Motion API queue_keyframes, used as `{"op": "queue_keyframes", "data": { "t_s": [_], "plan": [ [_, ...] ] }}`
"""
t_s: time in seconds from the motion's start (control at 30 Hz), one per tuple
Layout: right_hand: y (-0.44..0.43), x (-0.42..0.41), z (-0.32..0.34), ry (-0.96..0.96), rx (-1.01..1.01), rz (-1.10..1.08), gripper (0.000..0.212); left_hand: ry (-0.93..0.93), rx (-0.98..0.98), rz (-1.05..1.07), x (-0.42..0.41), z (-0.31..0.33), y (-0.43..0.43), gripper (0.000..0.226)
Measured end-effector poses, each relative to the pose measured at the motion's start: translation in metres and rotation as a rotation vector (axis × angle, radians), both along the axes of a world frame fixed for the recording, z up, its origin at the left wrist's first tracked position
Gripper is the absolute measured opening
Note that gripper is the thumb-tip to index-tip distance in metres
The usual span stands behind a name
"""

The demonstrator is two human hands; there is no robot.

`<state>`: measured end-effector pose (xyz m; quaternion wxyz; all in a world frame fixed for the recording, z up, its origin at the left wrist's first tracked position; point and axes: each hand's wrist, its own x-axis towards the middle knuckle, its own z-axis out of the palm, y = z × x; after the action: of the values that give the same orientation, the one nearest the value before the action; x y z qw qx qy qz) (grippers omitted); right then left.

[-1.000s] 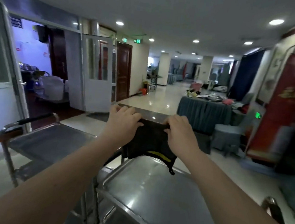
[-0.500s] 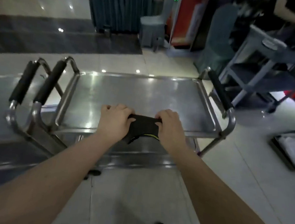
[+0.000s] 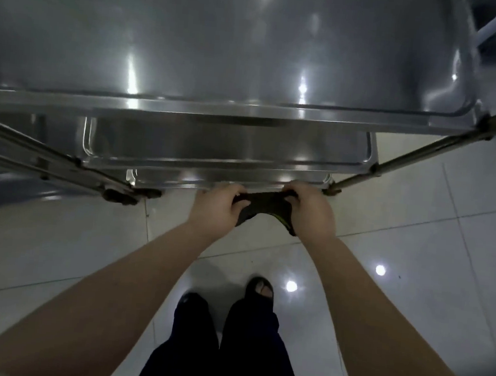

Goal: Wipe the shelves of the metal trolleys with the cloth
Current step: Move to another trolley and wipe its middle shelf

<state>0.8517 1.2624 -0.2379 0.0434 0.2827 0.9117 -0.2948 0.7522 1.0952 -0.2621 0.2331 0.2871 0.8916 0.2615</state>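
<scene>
Both hands are busy, low down in front of the metal trolley (image 3: 247, 112). See the left hand (image 3: 213, 207), fingers curled tight round one end of the cloth (image 3: 265, 202), and the right hand (image 3: 313, 213) clamps the other end the same way, knuckles up, backs of the hands to the camera. Between them the cloth is pulled into a short, taut band. It's a dark cloth, near black, bunched and creased, with a thin yellow-green stripe along its lower edge, and a loose fold sags beside each fist. It sits right at the near rim of the lowest shelf (image 3: 181, 182), toward that shelf's right end; whether it touches the metal, I cannot tell from up here. Both forearms are bare and reach out straight from the near corners of the view, converging on the cloth, wrists level with each other. Over the lowest shelf, the middle shelf (image 3: 229, 145) shows as a shallow steel tray with a raised lip and rounded corners. Higher up, the top shelf (image 3: 223, 41) fills the far half of the view, dull grey and streaked with lamp reflections. Slanted steel tubes (image 3: 424, 150) run from the right edge down to the lowest shelf. Underneath lie glossy pale floor tiles (image 3: 55, 246), with the person's dark trousers (image 3: 244, 352) and an open-toed shoe (image 3: 259, 289) on the near side of the hands.
</scene>
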Motion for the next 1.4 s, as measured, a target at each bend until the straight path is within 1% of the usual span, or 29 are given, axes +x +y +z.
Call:
{"op": "queue_keyframes", "data": {
  "t_s": [0.07,0.13,0.17,0.2,0.23,0.27,0.3,0.33,0.4,0.47,0.53,0.6,0.7,0.77,0.87,0.93,1.0,1.07,1.17,1.23,1.3,1.37,1.4],
  "plan": [
    [0.033,-0.036,-0.028,0.076,0.188,0.018,0.021,-0.075,0.115,0.115,-0.019,-0.031,0.031,0.021],
    [0.056,-0.089,-0.053,0.148,0.376,0.047,0.025,-0.099,0.187,0.238,-0.052,-0.061,0.06,0.02],
    [0.06,-0.115,-0.064,0.096,0.446,0.065,0.025,-0.069,0.18,0.269,-0.071,-0.078,0.07,0.022],
    [0.062,-0.138,-0.079,-0.003,0.492,0.066,0.027,0.015,0.134,0.266,-0.09,-0.097,0.076,0.024],
    [0.064,-0.156,-0.1,-0.097,0.508,0.059,0.035,0.131,0.062,0.244,-0.108,-0.117,0.079,0.028],
    [0.066,-0.169,-0.122,-0.172,0.497,0.063,0.049,0.245,-0.019,0.221,-0.126,-0.135,0.078,0.033],
    [0.066,-0.177,-0.147,-0.216,0.472,0.082,0.062,0.342,-0.087,0.192,-0.143,-0.153,0.076,0.037],
    [0.066,-0.183,-0.172,-0.231,0.445,0.105,0.068,0.41,-0.125,0.153,-0.16,-0.17,0.073,0.04],
    [0.067,-0.189,-0.211,-0.24,0.408,0.129,0.067,0.507,-0.162,0.061,-0.185,-0.192,0.07,0.046],
    [0.068,-0.195,-0.229,-0.241,0.397,0.112,0.064,0.556,-0.245,-0.02,-0.2,-0.206,0.071,0.051],
    [0.069,-0.196,-0.233,-0.217,0.409,0.103,0.066,0.537,-0.3,-0.055,-0.204,-0.215,0.074,0.054],
    [0.077,-0.192,-0.234,-0.177,0.426,0.129,0.07,0.513,-0.301,-0.056,-0.205,-0.219,0.076,0.057],
    [0.116,-0.171,-0.232,-0.125,0.435,0.186,0.067,0.523,-0.294,-0.065,-0.205,-0.22,0.075,0.059],
    [0.163,-0.144,-0.23,-0.126,0.442,0.108,0.065,0.513,-0.293,-0.058,-0.203,-0.22,0.073,0.06],
    [0.242,-0.1,-0.224,-0.214,0.409,-0.119,0.072,0.511,-0.292,-0.052,-0.2,-0.219,0.074,0.059],
    [0.266,-0.091,-0.227,-0.295,0.392,-0.213,0.076,0.508,-0.299,-0.055,-0.199,-0.218,0.074,0.058],
    [0.258,-0.107,-0.23,-0.291,0.4,-0.234,0.08,0.512,-0.305,-0.044,-0.197,-0.219,0.076,0.057],
    [0.217,-0.14,-0.231,-0.225,0.412,-0.169,0.074,0.516,-0.304,-0.03,-0.197,-0.218,0.078,0.055],
    [0.116,-0.187,-0.229,-0.134,0.462,0.111,0.068,0.521,-0.289,-0.015,-0.198,-0.219,0.076,0.052],
    [0.071,-0.199,-0.231,-0.105,0.493,0.281,0.068,0.518,-0.284,-0.006,-0.199,-0.218,0.074,0.052],
    [0.07,-0.194,-0.232,-0.092,0.459,0.352,0.067,0.505,-0.29,-0.014,-0.199,-0.217,0.073,0.051],
    [0.108,-0.175,-0.233,-0.063,0.454,0.318,0.068,0.506,-0.284,-0.02,-0.198,-0.217,0.073,0.051],
    [0.136,-0.161,-0.234,-0.079,0.466,0.27,0.069,0.505,-0.278,-0.02,-0.198,-0.217,0.074,0.051]
  ]
}}
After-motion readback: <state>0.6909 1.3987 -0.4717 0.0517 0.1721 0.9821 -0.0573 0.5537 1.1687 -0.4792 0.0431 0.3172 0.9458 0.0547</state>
